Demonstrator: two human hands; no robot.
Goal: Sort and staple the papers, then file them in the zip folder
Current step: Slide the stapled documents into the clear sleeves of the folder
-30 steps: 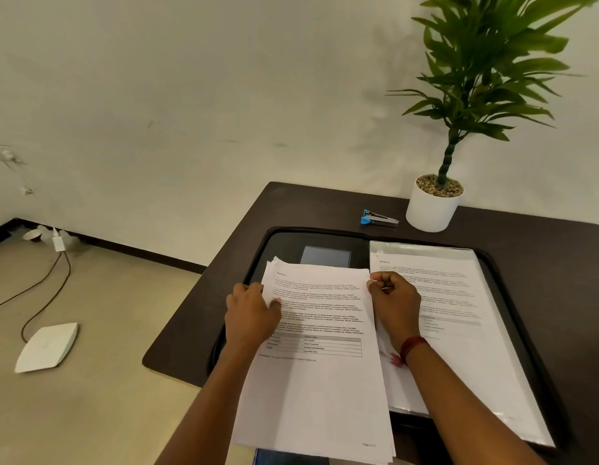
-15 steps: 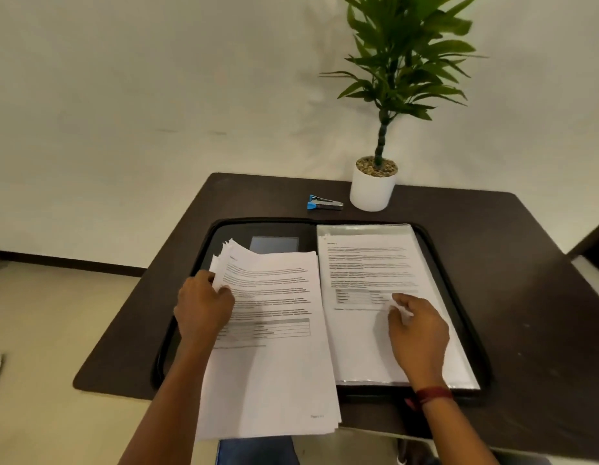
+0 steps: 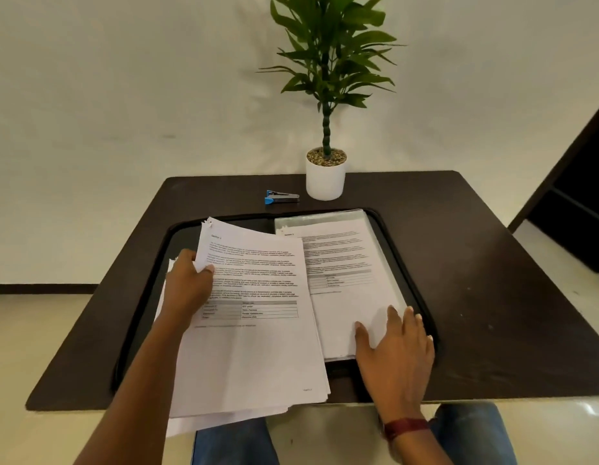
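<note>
Left hand (image 3: 187, 286) grips one fanned stack of printed papers (image 3: 254, 344); right hand (image 3: 397, 350), fingers spread, presses the sleeved sheet (image 3: 341, 263) in one open zip folder (image 3: 422, 297); one stapler (image 3: 281, 197) beyond

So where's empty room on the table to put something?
The widest bare table is right of the zip folder, out to the edge. A narrower strip runs along the folder's left side, plus the corner left of the stapler. The middle is crowded: papers, left hand, right hand, and the plant pot behind.
</note>
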